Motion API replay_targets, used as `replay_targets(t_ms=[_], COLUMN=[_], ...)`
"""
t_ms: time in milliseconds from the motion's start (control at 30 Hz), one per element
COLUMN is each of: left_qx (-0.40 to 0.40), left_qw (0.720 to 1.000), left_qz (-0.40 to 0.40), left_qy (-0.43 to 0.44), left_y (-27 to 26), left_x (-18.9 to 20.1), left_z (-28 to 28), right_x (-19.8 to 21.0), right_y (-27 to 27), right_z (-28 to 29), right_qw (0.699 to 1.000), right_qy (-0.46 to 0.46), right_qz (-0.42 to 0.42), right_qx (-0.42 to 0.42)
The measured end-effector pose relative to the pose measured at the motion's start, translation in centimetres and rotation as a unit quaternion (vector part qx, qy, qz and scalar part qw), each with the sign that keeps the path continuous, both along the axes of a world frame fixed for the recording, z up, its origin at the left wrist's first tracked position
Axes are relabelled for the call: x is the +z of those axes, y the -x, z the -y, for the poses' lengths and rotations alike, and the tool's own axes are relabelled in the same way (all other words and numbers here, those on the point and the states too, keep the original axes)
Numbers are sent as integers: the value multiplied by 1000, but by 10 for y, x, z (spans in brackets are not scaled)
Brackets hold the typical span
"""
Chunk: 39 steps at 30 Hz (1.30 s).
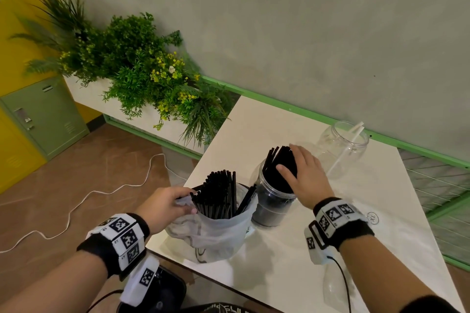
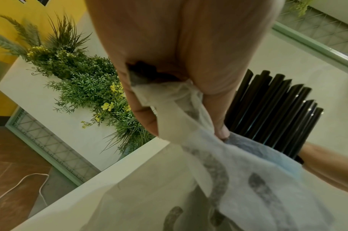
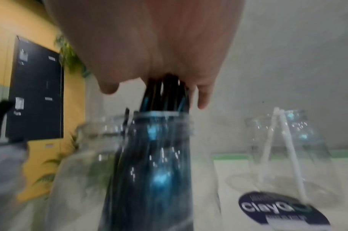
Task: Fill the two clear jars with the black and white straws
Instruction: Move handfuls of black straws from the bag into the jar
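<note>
A clear jar [image 1: 273,207] in the middle of the white table [image 1: 292,256] is packed with black straws [image 1: 277,173]. My right hand [image 1: 286,157] curls over the top of that bundle and grips it; the blurred right wrist view shows the same black straws [image 3: 165,92] under the right hand [image 3: 155,93]. A white plastic bag [image 1: 216,234] at the table's left edge holds more black straws [image 1: 218,195]. My left hand [image 1: 189,201] pinches the white plastic bag's rim [image 2: 169,100]. A second clear jar [image 1: 340,147] at the back holds white straws [image 1: 354,133].
A planter of green plants [image 1: 142,71] stands left of the table, and a grey wall runs behind it. A white cord [image 1: 101,193] lies on the brown floor. A round dark sticker [image 3: 278,207] is on the tabletop. A clear object [image 1: 334,284] sits near the front edge.
</note>
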State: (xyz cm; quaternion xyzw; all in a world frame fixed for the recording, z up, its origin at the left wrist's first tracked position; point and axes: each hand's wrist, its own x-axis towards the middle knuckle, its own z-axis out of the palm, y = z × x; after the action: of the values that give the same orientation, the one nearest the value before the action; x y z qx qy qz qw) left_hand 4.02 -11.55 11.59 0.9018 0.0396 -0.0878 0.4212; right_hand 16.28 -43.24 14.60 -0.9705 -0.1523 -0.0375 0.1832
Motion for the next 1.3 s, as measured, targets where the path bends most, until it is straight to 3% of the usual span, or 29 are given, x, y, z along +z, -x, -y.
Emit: replay_targets(t_ms=[100, 333, 467, 633, 800, 1000, 1300], left_qx=[-12, -18, -16, -18, -22, -17, -24], left_qw=[1000, 1000, 1000, 1000, 999, 999, 999], left_qz=[17, 23, 20, 17, 23, 30, 17], left_qy=[-14, -4, -6, -13, -10, -12, -16], left_y=[0, 3, 4, 4, 2, 2, 2], left_x=[2, 3, 2, 4, 4, 4, 5], left_z=[0, 0, -1, -4, -3, -1, 0], right_x=[-5, -6, -11, -9, -11, -4, -31], right_y=[-7, -30, -28, -23, -27, -16, -9], right_z=[-9, -33, -37, -26, -7, 8, 30], right_qw=[999, 991, 992, 982, 985, 961, 991], right_qy=[-23, 95, 48, -130, -51, -122, 57], right_qz=[21, 70, 107, 139, 166, 244, 102], right_qx=[17, 57, 45, 9, 18, 35, 61])
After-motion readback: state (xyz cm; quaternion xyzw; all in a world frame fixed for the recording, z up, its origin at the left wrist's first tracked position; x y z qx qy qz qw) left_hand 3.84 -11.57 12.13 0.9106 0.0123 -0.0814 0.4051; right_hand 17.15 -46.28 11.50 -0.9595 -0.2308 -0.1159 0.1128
